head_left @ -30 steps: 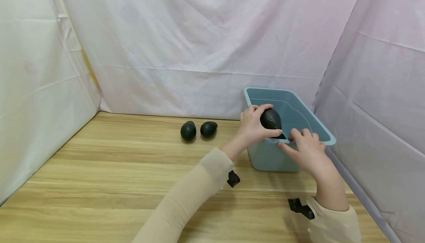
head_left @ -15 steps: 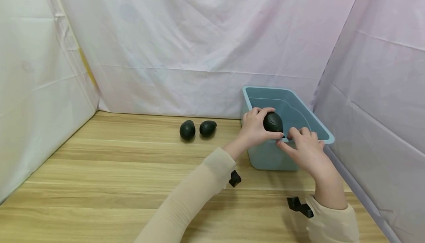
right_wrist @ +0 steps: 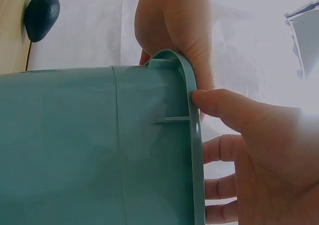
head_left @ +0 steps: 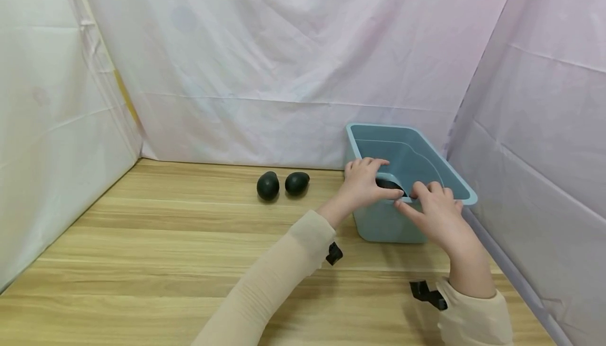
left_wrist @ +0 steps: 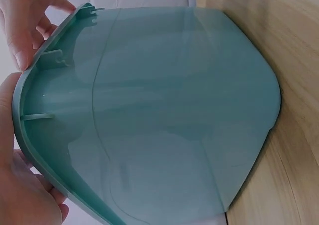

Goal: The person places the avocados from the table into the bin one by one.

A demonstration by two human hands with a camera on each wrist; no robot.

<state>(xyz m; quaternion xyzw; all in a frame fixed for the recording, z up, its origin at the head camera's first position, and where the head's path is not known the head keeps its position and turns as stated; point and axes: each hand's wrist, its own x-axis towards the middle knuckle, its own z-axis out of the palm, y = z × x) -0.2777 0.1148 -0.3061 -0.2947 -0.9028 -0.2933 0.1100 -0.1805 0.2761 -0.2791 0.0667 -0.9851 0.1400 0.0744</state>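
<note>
My left hand (head_left: 363,182) hangs over the near left corner of a blue-green plastic bin (head_left: 390,222), its thumb and fingers spread apart with nothing held between them. Under that hand a dark avocado (head_left: 389,183) shows in part inside the bin; the rim and hand hide the rest. My right hand (head_left: 437,214) grips the bin's near rim, thumb outside and fingers hooked over the inner side. In the right wrist view the thumb (right_wrist: 224,104) presses the outer edge of the rim. Two dark avocados (head_left: 268,186) (head_left: 296,184) lie side by side left of the bin.
The wooden table (head_left: 165,241) spreads left and in front of the bin. White cloth (head_left: 284,72) hangs behind, and another cloth wall (head_left: 535,177) stands close on the bin's right. Black straps (head_left: 428,294) dangle by both sleeves.
The avocado in my left hand was lowered past the rim, then let go, and it has dropped into the bin. My right hand has kept its hold on the rim.
</note>
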